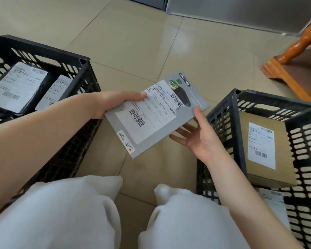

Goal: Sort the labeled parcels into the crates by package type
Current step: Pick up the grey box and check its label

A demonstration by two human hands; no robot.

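Your left hand [113, 103] pinches the grey flat box [156, 114]; your right hand [199, 139] waits released. Judging type comes next: probably the right crate [237, 126], among cardboard boxes.

Single head-worn wide-angle view, looking steeply down and forward from close above the person's knees [104, 200]. It is taking in the tiled floor [133, 42], with a black crate [83, 72] lying left and another crate [237, 133] right.
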